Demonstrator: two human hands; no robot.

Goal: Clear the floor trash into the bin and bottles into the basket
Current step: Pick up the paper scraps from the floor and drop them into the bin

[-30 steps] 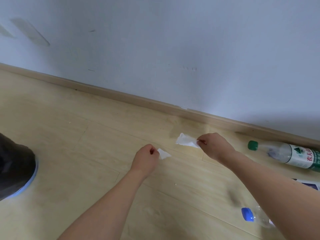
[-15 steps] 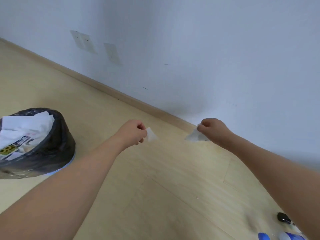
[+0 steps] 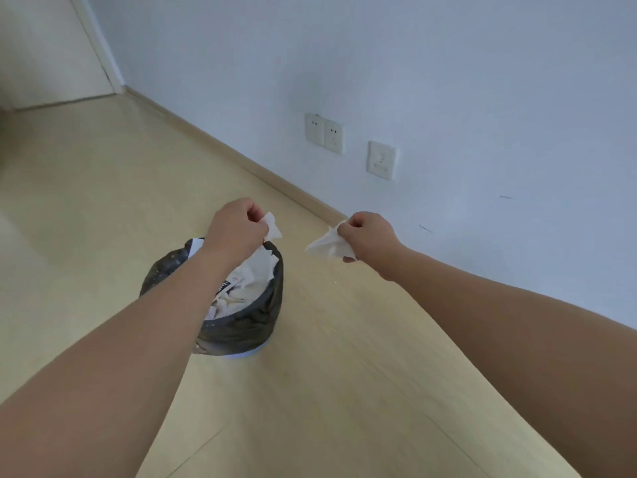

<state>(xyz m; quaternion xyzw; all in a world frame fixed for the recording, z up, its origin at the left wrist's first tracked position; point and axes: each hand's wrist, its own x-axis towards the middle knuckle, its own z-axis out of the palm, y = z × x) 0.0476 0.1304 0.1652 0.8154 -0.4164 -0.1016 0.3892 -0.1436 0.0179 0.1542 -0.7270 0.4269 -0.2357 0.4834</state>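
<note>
Pale wood-look flooring (image 3: 344, 391) runs under you to a light blue wall (image 3: 448, 81), with a tan skirting board (image 3: 262, 174) along the join and three white wall sockets (image 3: 381, 160) low on the wall. At the far left a cream panel (image 3: 44, 46) is cut off by the frame edge, so you cannot tell whether it is a door or more wall.

Your left hand (image 3: 238, 229) is held over the far rim of the bin (image 3: 248, 322), fingers curled in and pinching a small white paper scrap (image 3: 272, 225) that pokes out on the thumb side. Most of that scrap is hidden inside your fist.

Your right hand (image 3: 368, 236) is held to the right of the bin, above bare floor, fingers clenched around a larger crumpled tissue (image 3: 327, 244) whose pointed end sticks out towards the bin. Its other end is buried in your palm.

The bin is lined with a black bag and shows a thin blue edge at its base. White paper waste (image 3: 248, 284) fills it nearly to the rim, one piece bearing dark print too small to read. Your left forearm covers the bin's left half.

Both forearms run off the bottom of the frame.
</note>
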